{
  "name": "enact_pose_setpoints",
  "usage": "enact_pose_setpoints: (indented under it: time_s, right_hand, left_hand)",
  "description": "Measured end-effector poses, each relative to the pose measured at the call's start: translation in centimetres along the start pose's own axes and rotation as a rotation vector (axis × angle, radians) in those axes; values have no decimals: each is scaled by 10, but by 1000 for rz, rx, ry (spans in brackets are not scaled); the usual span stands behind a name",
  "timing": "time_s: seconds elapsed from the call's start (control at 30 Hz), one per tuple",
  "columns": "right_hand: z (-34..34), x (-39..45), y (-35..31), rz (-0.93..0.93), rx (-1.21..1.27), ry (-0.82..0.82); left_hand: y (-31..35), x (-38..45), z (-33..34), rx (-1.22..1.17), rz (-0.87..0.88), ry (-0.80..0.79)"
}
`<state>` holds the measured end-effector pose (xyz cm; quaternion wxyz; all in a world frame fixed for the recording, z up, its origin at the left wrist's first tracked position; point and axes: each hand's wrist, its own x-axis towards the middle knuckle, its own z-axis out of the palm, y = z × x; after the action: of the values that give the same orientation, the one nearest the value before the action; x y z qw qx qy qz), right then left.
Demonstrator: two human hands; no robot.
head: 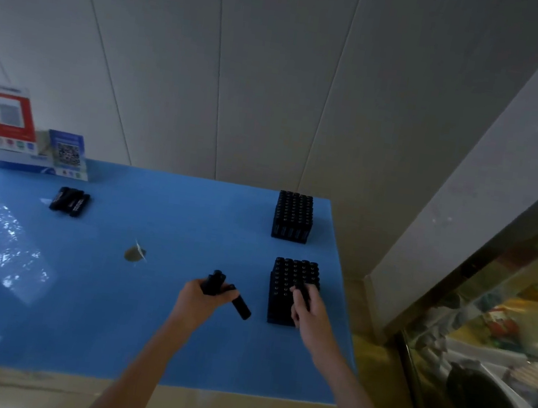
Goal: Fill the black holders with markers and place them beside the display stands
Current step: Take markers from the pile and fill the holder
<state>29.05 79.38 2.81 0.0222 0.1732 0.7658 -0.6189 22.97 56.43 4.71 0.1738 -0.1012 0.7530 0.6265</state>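
Two black holders stand on the right of the blue table (140, 324). The far holder (292, 216) is packed with black markers. The near holder (287, 286) also carries many markers. My right hand (308, 308) rests over the near holder's right front part, fingers closed on one black marker at its top. My left hand (204, 298), just left of that holder, grips a bundle of several black markers (224, 289), one of them slanting down to the right. A small pile of loose markers (70, 200) lies at the far left, in front of the display stands (33, 139).
A small brownish scrap (134, 253) lies mid-table. White wall panels rise behind the table. To the right, past the table edge, a glass counter (500, 340) holds mixed goods. A tan strip borders the table's near edge.
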Motion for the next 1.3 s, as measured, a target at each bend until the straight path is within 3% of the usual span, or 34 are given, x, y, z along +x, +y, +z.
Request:
enact_pose_setpoints:
  time_s: [0.4,1.3]
  right_hand:
    - [-18,8,-6,-295,-503,-56]
    - [-9,23,13,-448,-760,-32]
  left_hand:
    - [-13,-8,-16,-32,-18,64]
    - [-11,-16,-8,-50,-31,46]
